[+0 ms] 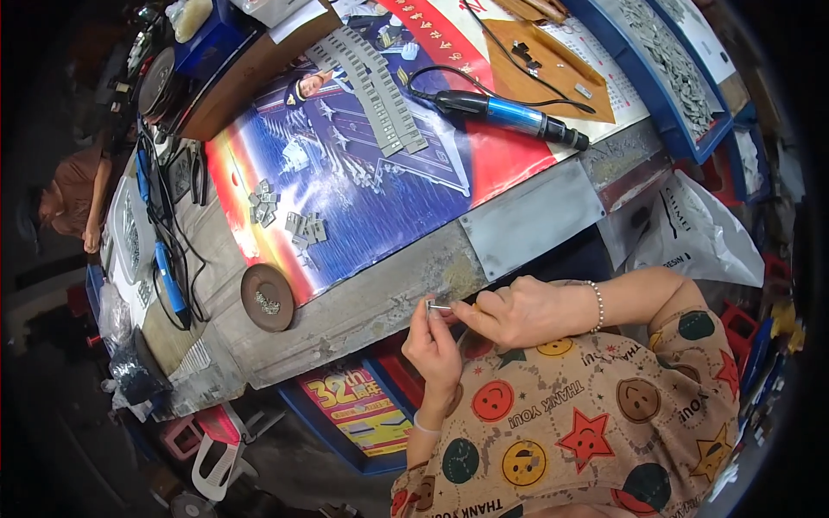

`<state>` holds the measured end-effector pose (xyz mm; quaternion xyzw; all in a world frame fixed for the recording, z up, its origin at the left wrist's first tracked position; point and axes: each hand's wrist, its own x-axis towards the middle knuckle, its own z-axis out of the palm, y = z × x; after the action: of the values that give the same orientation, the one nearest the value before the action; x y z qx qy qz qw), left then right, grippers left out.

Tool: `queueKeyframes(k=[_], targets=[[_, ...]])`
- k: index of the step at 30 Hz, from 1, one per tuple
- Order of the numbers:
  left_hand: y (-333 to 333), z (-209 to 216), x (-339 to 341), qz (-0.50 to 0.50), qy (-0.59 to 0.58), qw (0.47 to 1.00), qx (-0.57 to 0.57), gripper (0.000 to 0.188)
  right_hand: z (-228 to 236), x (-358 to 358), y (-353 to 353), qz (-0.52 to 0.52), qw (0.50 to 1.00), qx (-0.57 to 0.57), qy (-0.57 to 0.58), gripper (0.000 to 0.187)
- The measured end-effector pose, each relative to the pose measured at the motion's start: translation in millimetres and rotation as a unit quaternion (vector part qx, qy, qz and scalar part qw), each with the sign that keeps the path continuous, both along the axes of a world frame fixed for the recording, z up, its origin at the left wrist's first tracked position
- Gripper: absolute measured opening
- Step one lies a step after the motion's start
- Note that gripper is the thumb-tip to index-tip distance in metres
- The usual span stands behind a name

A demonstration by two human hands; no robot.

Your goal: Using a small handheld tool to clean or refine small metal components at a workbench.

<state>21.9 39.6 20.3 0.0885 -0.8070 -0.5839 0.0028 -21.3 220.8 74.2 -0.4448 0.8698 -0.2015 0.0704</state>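
Close to the bench's front edge, my left hand (434, 350) pinches a small grey metal piece (429, 305) between thumb and fingertips. My right hand (522, 312) is closed around a thin tool with a metal shaft (441, 307), perhaps a small screwdriver; its tip meets the piece, and the fingers mostly hide its yellowish handle. Left of my hands lies a round brown dish (256, 315) with tiny shiny parts in it. Beyond it are two loose piles of grey metal pieces (306, 229). Similar pieces stand in long rows (380, 99) on the poster.
A blue corded electric screwdriver (509, 114) rests across the poster (345, 233). At the far right a blue tray (643, 95) holds many grey parts, above a white plastic bag (691, 233). Cables and blue-handled tools (170, 281) lie left. Another person (78, 194) is at the far left.
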Motion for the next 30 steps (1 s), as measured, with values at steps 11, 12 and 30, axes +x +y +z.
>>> queueKeyframes(k=[11,12,30], targets=[[-5,-13,-3,-0.035,0.037,0.992,-0.115,0.022,-1,-5,-12,-0.064,0.997,0.035,-0.023,0.038],[-5,-13,-3,-0.037,0.036,0.992,-0.114,0.022,-1,-4,-13,-0.052,0.998,0.035,-0.008,0.037],[-3,-19,-1,0.002,0.053,0.993,-0.101,0.022,-7,-14,-16,-0.077,0.987,-0.002,-0.144,0.040]])
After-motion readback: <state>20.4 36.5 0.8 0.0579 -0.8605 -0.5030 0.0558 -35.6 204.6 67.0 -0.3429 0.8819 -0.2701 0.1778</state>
